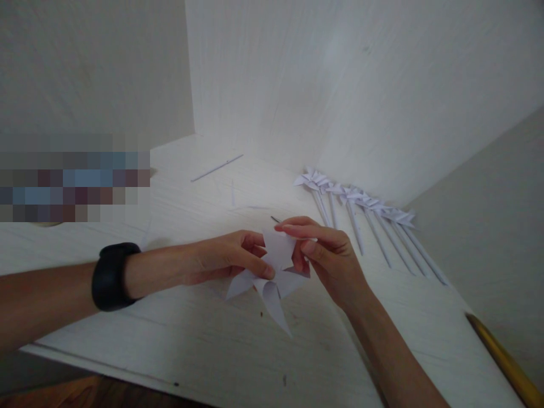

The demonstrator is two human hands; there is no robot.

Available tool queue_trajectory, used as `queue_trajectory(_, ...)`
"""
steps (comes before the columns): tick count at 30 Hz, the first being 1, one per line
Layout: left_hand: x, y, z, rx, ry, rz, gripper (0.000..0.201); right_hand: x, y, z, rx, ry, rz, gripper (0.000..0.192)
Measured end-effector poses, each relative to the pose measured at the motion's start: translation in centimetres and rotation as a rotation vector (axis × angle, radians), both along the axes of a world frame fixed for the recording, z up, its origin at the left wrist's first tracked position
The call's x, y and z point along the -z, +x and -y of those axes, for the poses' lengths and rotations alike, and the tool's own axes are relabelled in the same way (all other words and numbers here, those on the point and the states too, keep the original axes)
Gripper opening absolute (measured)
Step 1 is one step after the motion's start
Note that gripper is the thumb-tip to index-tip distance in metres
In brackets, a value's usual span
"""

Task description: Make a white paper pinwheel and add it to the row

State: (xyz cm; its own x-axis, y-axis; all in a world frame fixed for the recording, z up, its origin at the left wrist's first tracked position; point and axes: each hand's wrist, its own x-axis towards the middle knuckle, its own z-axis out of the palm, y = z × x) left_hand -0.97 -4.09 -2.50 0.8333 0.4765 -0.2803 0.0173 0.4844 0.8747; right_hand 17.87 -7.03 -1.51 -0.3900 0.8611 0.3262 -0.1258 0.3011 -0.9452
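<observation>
Above the white tabletop I hold a white paper pinwheel (272,292) with cut, pointed blades, one of them curled toward its middle. My left hand (238,256) is closed on it, the thumb pressing near the pinwheel's centre and the other fingers partly hidden behind the paper. My right hand (327,252) pinches the paper at the upper right, with index finger and thumb near the upper blade's edge. A thin dark tip (275,219) shows just beyond the right fingertips; what it belongs to is hidden.
Several finished paper pinwheels (369,202) on white paper sticks lie in a row against the wall at right. A loose paper stick (217,168) rests farther back, near a thin paper scrap (233,194). A gold-coloured bar (504,360) is at the lower right. Walls bound the table's back.
</observation>
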Motion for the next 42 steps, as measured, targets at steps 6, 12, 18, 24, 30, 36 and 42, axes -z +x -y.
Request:
queue_trajectory(6, 0.1, -0.2, -0.1, -0.069, -0.001, -0.009, 0.018, -0.6, -0.1, 0.1, 0.103, 0.113, 0.207, 0.025)
queue_trajectory(12, 0.3, -0.2, -0.2, -0.161, 0.074, -0.035, 0.017, -0.6, -0.3, 0.2, 0.23, 0.391, 0.444, 0.031)
queue_trajectory(18, 1.2, -0.1, -0.8, -0.338, 0.391, -0.097, 0.024, -0.5, -0.5, 0.3, 0.452, 0.524, 0.567, 0.03)
queue_trajectory(24, 1.5, -0.3, -1.6, -0.453, 0.573, -0.129, 0.021, -0.1, -0.7, 0.3, 0.421, 0.579, 0.616, 0.029)
queue_trajectory(30, 1.7, -0.4, -1.8, -0.532, 0.565, -0.156, 0.023, 0.4, -0.8, 0.2, 0.47, 0.695, 0.749, 0.033)
queue_trajectory(36, 1.6, -0.4, -1.7, -0.529, 0.579, -0.188, 0.023, 0.8, -0.6, -0.1, 0.492, 0.726, 0.963, 0.038)
queue_trajectory(42, 1.6, -0.4, -1.7, -0.505, 0.614, -0.233, 0.018, 1.0, -0.8, -0.1, 0.364, 0.717, 1.263, 0.039)
